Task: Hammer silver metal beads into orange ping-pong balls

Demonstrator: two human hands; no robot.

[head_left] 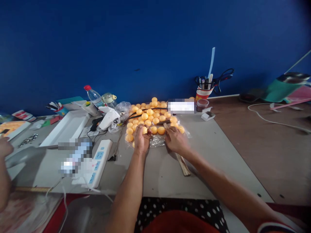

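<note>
Several orange balls [161,130] lie on clear plastic [157,141] in the middle of the table. At their front edge, my left hand [142,139] is closed round one orange ball [145,130]. My right hand [175,139] has its fingers closed on a wooden stick [182,165], which slants toward the table's front edge. A dark strip [163,122] lies over the balls just beyond my right fingers. Another black strip [155,108] crosses the balls farther back.
Left of the balls are a white power strip [100,161], a white tray [66,127] and a bottle [93,96]. A cup of tools [203,93], a small jar [202,104] and a green kettle [279,89] stand at right. Another person's hand [5,147] shows at far left.
</note>
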